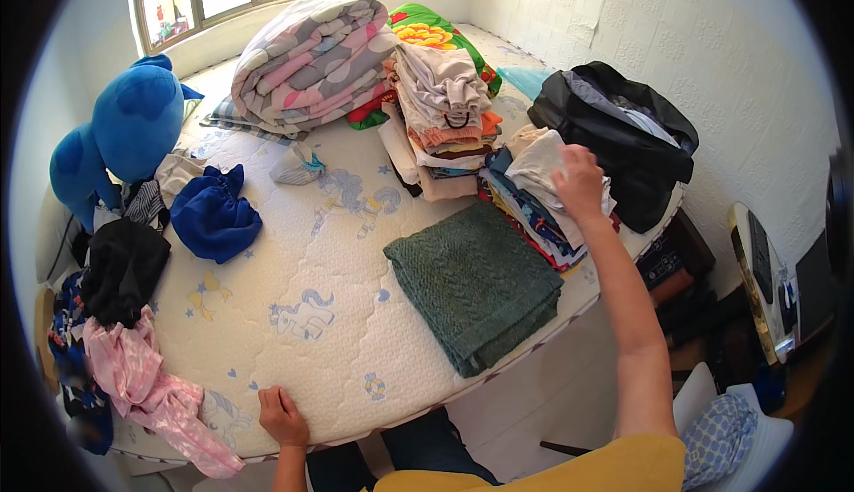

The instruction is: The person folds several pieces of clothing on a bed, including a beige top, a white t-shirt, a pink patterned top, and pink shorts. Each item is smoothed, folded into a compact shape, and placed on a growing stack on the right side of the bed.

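My right hand (579, 180) reaches onto a stack of folded clothes (527, 205) at the right of the bed and touches the light garment (537, 162) on top; whether its fingers grip the cloth is hard to tell. A folded dark green knitted garment (475, 282) lies beside that stack, nearer to me. Behind stands a taller pile of folded clothes (440, 132). My left hand (283, 417) rests on the mattress (347, 372) near its front edge, fingers curled, with nothing visible in it. Pink patterned clothing (143, 378) lies to its left.
A rolled quilt (313, 65) sits by the window, with a green floral bundle (434, 28) next to it. A black bag (614, 132) holding clothes stands at the right. Blue plush toy (137, 118), blue cloth (217, 218) and black garment (127, 268) are at the left. A chair (767, 418) stands lower right.
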`<state>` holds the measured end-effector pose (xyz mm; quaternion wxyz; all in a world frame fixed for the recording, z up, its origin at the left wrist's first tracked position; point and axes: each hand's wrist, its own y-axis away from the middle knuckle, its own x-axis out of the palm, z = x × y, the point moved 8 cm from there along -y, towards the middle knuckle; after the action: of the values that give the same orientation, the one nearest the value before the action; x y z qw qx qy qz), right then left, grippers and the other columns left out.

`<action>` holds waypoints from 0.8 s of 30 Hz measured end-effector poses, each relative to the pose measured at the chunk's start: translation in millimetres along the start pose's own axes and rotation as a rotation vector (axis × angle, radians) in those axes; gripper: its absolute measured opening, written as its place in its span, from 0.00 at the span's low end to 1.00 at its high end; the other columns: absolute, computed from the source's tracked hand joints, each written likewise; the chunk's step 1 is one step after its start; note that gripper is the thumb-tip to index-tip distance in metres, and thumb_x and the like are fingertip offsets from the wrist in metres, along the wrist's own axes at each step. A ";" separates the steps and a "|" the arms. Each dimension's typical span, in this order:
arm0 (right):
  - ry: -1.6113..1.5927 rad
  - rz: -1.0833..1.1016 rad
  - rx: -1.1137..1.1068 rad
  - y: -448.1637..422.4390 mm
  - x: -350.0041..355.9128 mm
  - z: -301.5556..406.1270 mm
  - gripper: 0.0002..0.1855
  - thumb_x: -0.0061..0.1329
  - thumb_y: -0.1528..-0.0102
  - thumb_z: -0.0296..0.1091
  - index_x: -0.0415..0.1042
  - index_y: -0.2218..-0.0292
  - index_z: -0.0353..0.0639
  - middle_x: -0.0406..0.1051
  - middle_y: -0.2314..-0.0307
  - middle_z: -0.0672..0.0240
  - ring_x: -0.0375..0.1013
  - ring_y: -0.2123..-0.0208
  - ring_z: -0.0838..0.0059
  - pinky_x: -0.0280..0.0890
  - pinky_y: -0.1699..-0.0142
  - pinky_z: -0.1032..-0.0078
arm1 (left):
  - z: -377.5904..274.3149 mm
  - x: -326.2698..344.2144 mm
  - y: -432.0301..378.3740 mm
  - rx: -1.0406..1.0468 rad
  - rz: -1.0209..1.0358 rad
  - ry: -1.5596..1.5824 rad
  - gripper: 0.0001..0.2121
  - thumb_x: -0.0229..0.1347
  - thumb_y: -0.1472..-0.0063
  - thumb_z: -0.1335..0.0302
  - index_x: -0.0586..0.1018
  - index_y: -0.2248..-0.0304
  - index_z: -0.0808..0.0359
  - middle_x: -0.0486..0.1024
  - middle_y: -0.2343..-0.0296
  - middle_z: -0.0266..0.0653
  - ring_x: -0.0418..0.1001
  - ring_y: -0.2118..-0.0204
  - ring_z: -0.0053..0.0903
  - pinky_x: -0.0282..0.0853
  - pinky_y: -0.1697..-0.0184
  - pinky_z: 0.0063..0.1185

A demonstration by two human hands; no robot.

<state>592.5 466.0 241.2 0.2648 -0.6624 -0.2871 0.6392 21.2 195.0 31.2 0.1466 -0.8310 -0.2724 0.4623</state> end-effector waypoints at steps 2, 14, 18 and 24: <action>0.016 0.147 0.008 -4.1 31.4 7.9 0.28 0.50 0.47 0.47 0.66 0.46 0.52 0.64 0.50 0.64 0.62 0.46 0.59 0.59 0.47 0.53 | 1.5 1.1 -0.5 -0.005 0.005 -0.005 0.02 0.48 0.40 0.80 0.72 0.68 0.68 0.66 0.73 0.48 0.68 0.73 0.46 0.64 0.72 0.35; 0.044 0.640 0.492 -13.6 134.9 -42.3 0.35 0.31 0.41 0.64 0.54 0.37 0.60 0.57 0.40 0.58 0.56 0.40 0.46 0.49 0.40 0.41 | 6.6 -1.1 4.2 -0.034 -0.020 0.007 0.02 0.49 0.40 0.80 0.72 0.68 0.67 0.67 0.74 0.47 0.69 0.73 0.45 0.64 0.73 0.34; 0.060 0.639 0.499 -10.3 145.3 -50.7 0.35 0.31 0.40 0.65 0.53 0.37 0.60 0.55 0.39 0.57 0.54 0.39 0.47 0.46 0.41 0.37 | 2.2 -2.7 0.3 -0.034 -0.024 0.004 0.02 0.50 0.41 0.81 0.72 0.68 0.67 0.67 0.74 0.46 0.69 0.74 0.44 0.64 0.73 0.34; -0.106 0.667 0.518 -26.3 149.9 -104.0 0.36 0.37 0.44 0.65 0.58 0.39 0.62 0.57 0.41 0.55 0.58 0.41 0.48 0.49 0.41 0.42 | 1.6 7.5 -4.6 0.021 -0.024 0.032 0.02 0.51 0.41 0.81 0.73 0.68 0.67 0.67 0.74 0.45 0.69 0.74 0.43 0.65 0.74 0.33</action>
<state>698.0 593.7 160.3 0.1861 -0.5968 0.0998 0.7741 21.5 203.1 27.5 0.1653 -0.8334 -0.2750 0.4500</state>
